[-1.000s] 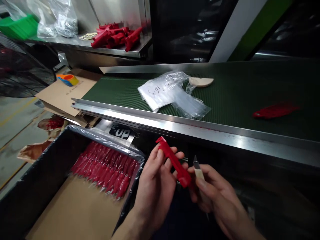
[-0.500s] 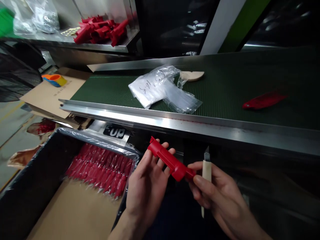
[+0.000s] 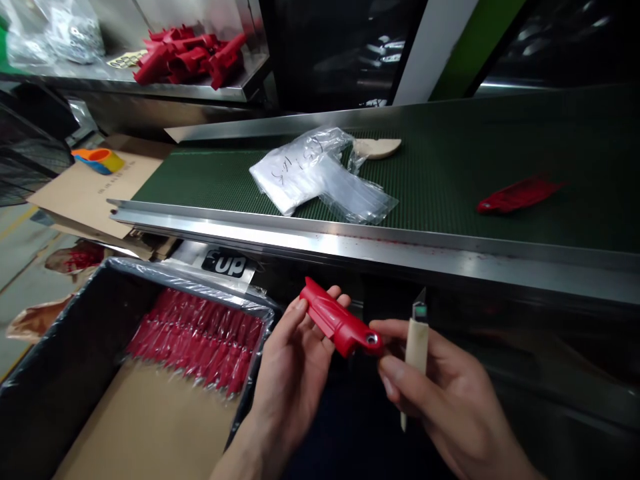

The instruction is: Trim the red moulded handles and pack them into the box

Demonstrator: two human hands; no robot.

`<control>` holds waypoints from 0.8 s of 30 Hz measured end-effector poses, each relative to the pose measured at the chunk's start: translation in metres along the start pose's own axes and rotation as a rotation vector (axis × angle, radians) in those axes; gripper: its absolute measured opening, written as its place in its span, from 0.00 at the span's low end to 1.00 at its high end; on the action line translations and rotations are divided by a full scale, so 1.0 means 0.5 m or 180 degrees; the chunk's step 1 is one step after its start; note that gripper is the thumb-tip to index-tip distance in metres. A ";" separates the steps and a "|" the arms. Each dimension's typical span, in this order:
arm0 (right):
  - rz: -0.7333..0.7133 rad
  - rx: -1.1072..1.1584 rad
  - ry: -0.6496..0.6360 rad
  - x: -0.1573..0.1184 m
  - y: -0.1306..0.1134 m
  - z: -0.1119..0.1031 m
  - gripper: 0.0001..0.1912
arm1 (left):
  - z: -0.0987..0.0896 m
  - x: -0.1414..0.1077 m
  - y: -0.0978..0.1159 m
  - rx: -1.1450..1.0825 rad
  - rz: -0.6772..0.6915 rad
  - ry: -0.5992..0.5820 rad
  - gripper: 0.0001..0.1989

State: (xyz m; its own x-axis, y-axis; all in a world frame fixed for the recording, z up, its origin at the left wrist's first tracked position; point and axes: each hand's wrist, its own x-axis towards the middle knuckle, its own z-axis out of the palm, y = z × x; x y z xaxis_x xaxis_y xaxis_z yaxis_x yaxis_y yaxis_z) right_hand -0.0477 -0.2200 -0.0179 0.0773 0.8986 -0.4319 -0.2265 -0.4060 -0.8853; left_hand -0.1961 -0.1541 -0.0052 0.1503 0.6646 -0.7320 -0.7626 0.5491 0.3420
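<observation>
A red plastic part (image 3: 335, 321) is held between both hands below the conveyor's metal edge. My left hand (image 3: 300, 353) has its thumb on the part's upper left end, with the fingers behind it. My right hand (image 3: 435, 380) pinches the part's right end, beside a small metal-lined hole. A cream-handled knife (image 3: 417, 343) also sits in my right hand, its blade pointing up.
The green conveyor (image 3: 430, 173) carries clear plastic bags (image 3: 305, 170), a beige half-round piece (image 3: 377, 148) and a red bagged part (image 3: 517, 195). Bagged red parts (image 3: 200, 333) fill rows in a lined box (image 3: 30, 360). Red parts (image 3: 190, 57) lie on a metal shelf.
The red part has been rolled over between my hands, so its holed face now shows. The knife has turned slightly in my right hand. The view has shifted slightly.
</observation>
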 end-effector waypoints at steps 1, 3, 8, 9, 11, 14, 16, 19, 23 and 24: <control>0.0081 0.0149 -0.0007 0.001 -0.006 0.002 0.18 | -0.003 0.000 -0.004 -0.0036 -0.0026 0.0013 0.15; 0.0214 0.0401 -0.0009 0.003 -0.018 0.004 0.19 | -0.010 0.001 -0.013 -0.0086 -0.0054 0.0030 0.12; 0.0178 0.0282 -0.0029 -0.003 -0.024 0.000 0.19 | -0.025 0.009 -0.025 -0.0138 -0.0064 -0.0036 0.08; 0.0102 0.0098 -0.0006 -0.006 -0.021 -0.001 0.18 | -0.027 0.011 -0.025 -0.0126 -0.0045 -0.0112 0.09; -0.0137 -0.0304 0.0024 -0.009 -0.014 -0.004 0.16 | -0.027 0.014 -0.022 -0.0047 0.0007 -0.0285 0.11; -0.0425 -0.0697 -0.0094 -0.010 -0.006 -0.007 0.14 | -0.024 0.015 -0.013 0.0106 0.0056 -0.0456 0.13; -0.0415 -0.0815 -0.0190 -0.011 -0.003 -0.010 0.14 | -0.021 0.012 -0.006 0.0168 0.0094 -0.0510 0.14; -0.0375 -0.0931 -0.0202 -0.011 0.002 -0.014 0.14 | -0.018 0.006 0.003 0.0211 0.0203 -0.0647 0.13; -0.0370 -0.1072 -0.0295 -0.011 0.008 -0.019 0.14 | -0.017 -0.005 0.008 0.0269 0.0253 -0.0842 0.15; -0.0375 -0.1109 -0.0320 -0.011 0.010 -0.020 0.14 | -0.017 -0.007 0.008 0.0274 0.0242 -0.0859 0.16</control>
State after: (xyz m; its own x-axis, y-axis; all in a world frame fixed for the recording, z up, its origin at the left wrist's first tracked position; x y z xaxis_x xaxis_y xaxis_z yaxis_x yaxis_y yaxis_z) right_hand -0.0395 -0.2285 -0.0220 -0.0163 0.9474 -0.3198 0.1234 -0.3155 -0.9409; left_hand -0.2052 -0.1587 -0.0063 0.2653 0.8100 -0.5231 -0.7236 0.5258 0.4472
